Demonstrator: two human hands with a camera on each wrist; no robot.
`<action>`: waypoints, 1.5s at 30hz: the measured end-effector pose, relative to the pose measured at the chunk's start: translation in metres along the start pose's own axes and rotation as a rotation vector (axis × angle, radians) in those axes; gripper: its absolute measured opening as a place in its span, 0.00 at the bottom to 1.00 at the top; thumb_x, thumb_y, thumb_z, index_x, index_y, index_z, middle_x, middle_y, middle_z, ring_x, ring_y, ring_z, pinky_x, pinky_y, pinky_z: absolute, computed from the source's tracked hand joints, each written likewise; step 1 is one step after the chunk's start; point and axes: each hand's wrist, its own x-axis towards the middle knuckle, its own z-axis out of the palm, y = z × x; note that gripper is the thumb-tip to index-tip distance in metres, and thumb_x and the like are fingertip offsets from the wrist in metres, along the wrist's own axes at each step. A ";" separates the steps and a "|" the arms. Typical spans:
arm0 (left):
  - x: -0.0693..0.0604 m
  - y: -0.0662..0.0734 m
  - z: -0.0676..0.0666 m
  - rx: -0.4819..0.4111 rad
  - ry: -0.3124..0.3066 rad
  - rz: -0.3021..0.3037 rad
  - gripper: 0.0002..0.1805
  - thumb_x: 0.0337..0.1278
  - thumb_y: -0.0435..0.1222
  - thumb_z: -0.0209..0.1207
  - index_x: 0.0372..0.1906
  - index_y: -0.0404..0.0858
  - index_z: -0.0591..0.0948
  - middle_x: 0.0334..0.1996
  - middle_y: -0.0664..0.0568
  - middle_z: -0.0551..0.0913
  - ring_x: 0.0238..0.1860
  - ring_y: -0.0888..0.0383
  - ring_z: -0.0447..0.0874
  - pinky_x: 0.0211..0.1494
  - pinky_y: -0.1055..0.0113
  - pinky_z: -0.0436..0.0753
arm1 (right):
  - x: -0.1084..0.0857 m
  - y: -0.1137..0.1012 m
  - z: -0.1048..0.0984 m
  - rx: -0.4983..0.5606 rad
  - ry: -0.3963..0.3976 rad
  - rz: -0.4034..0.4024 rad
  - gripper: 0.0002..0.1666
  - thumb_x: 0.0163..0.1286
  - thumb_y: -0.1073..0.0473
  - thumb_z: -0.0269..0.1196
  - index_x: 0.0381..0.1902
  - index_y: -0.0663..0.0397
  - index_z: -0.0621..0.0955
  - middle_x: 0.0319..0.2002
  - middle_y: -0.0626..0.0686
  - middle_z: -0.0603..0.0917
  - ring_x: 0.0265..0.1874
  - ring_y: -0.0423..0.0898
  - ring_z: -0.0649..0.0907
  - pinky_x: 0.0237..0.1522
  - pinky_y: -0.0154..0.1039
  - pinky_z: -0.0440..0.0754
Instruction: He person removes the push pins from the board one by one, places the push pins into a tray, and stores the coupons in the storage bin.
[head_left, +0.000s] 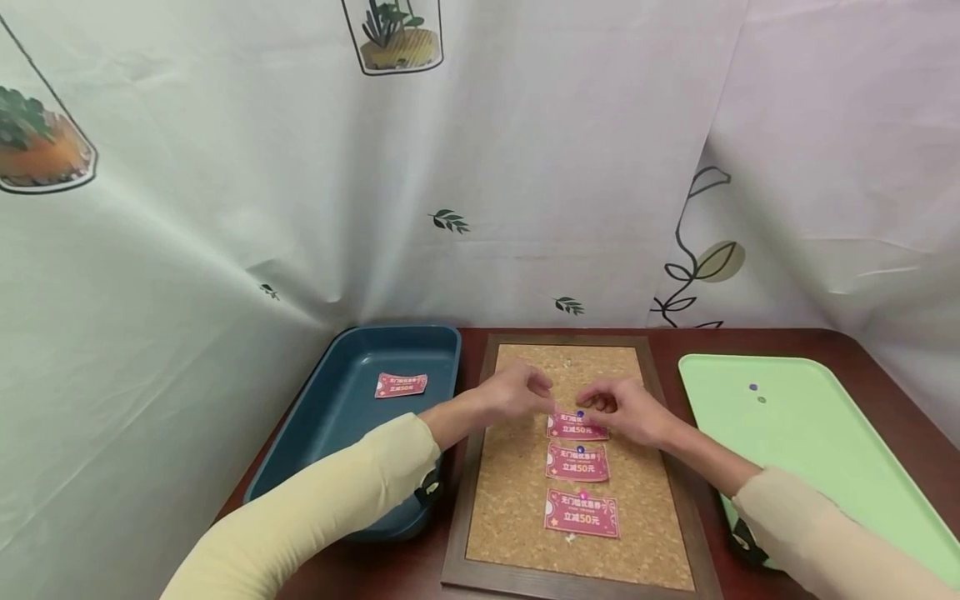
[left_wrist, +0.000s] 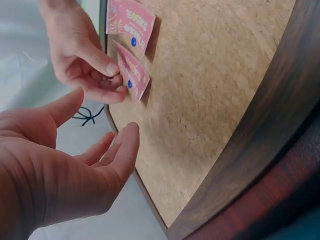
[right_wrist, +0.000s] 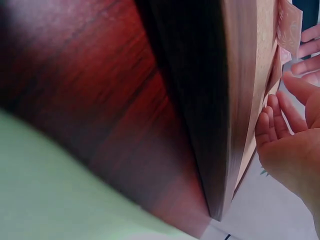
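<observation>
Three pink coupons lie in a column on the framed corkboard [head_left: 510, 500]: the far coupon [head_left: 576, 430], the middle coupon [head_left: 576, 467] and the near coupon [head_left: 581, 518]. Blue pushpins stand in the far and middle ones; a pink pushpin [head_left: 583, 496] is in the near one. My left hand [head_left: 517, 392] hovers at the far coupon's left, fingers relaxed and holding nothing visible. At its right side is my right hand [head_left: 626, 408], fingers loosely bent beside the far blue pushpin [left_wrist: 130, 84], with no object seen between them. Whether the right thumb touches the coupon, I cannot tell.
Left of the board, a dark blue basin [head_left: 300, 454] contains one more pink coupon [head_left: 401, 384]. A light green tray [head_left: 825, 450] on the right holds a blue pushpin [head_left: 753, 387] and a greenish one [head_left: 762, 400]. Patterned white cloth hangs behind the dark red table [head_left: 472, 337].
</observation>
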 end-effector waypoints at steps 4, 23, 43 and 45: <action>0.002 0.001 0.005 0.018 -0.004 -0.055 0.24 0.67 0.37 0.72 0.63 0.31 0.82 0.46 0.48 0.87 0.49 0.53 0.85 0.59 0.54 0.83 | 0.003 -0.001 0.002 -0.031 -0.003 0.005 0.12 0.71 0.67 0.71 0.50 0.64 0.87 0.39 0.51 0.85 0.36 0.47 0.78 0.37 0.35 0.76; 0.014 -0.004 0.029 0.016 0.013 -0.047 0.06 0.62 0.28 0.71 0.42 0.32 0.89 0.28 0.53 0.84 0.29 0.60 0.78 0.31 0.71 0.75 | 0.011 -0.002 0.001 -0.078 -0.036 0.002 0.06 0.68 0.72 0.70 0.40 0.60 0.88 0.32 0.49 0.82 0.31 0.45 0.75 0.33 0.35 0.72; 0.020 -0.012 0.035 -0.056 0.070 -0.038 0.04 0.62 0.23 0.70 0.37 0.32 0.87 0.25 0.48 0.84 0.23 0.60 0.81 0.31 0.69 0.85 | 0.017 -0.013 0.004 -0.098 -0.101 0.080 0.04 0.71 0.74 0.66 0.38 0.62 0.83 0.32 0.52 0.78 0.30 0.44 0.75 0.30 0.34 0.73; 0.019 -0.012 0.035 -0.049 0.073 -0.041 0.04 0.62 0.23 0.70 0.37 0.32 0.87 0.25 0.48 0.85 0.24 0.60 0.82 0.31 0.69 0.84 | 0.017 -0.014 0.004 -0.101 -0.103 0.091 0.05 0.71 0.74 0.66 0.38 0.62 0.82 0.33 0.52 0.77 0.30 0.44 0.75 0.30 0.34 0.74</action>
